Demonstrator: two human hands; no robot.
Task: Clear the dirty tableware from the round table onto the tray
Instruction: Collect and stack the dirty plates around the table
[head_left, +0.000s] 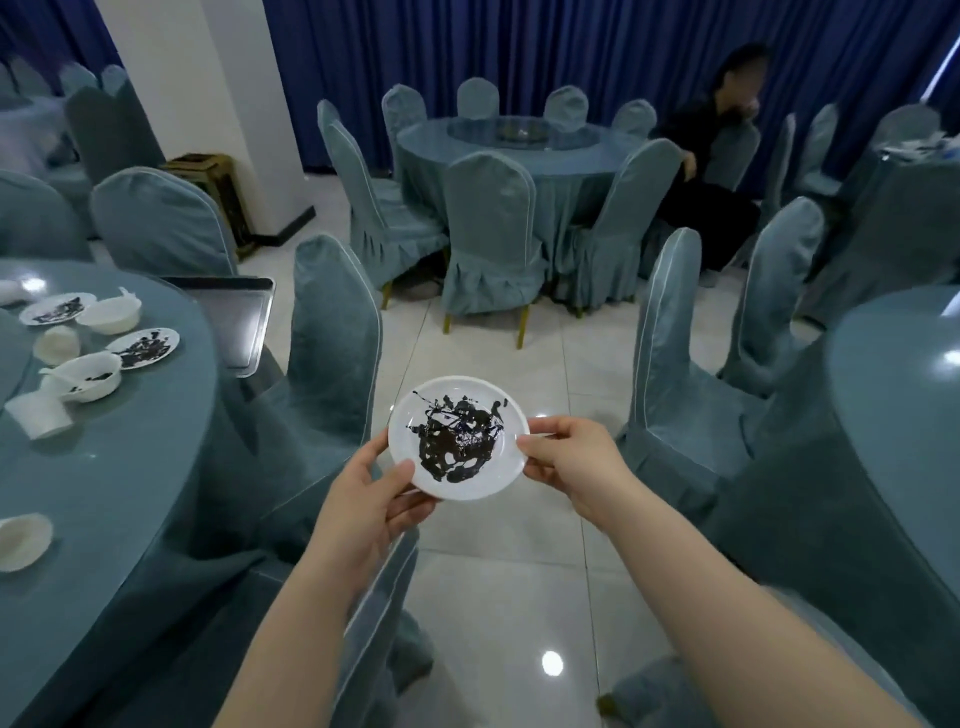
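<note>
Plate (459, 437) smeared with dark sauce, held over the floor beside the round table (104, 467), rim pinched by left hand (363, 501) and right hand (574, 462). More dirty dishes near the table's far edge, tray (234, 322) just beyond.
</note>
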